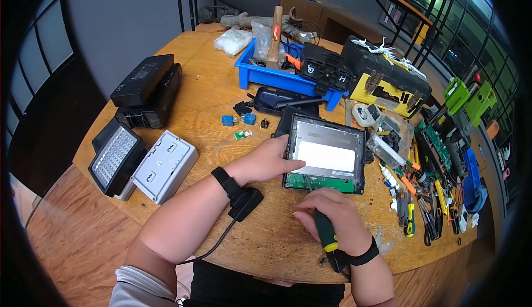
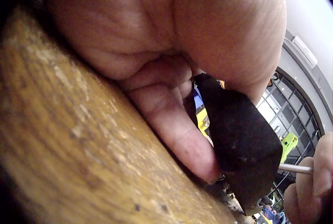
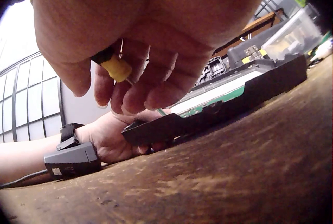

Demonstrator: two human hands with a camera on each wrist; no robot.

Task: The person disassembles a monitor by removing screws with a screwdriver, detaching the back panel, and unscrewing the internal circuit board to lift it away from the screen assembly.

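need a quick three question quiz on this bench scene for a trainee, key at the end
1. Which hand holds the screwdriver?
2. True or false: the left hand grips the blue tray.
3. In the head view, along which edge of the black-framed device does the green circuit board show? a) far b) near c) right

Key:
1. The right hand.
2. False: it holds the black-framed device.
3. b

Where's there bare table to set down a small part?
The widest bare patch of tabletop lies between the stacked black boxes and the blue tray. A smaller one lies near the front, between the left wrist camera and the right hand. It's crowded on the right, with loose tools.
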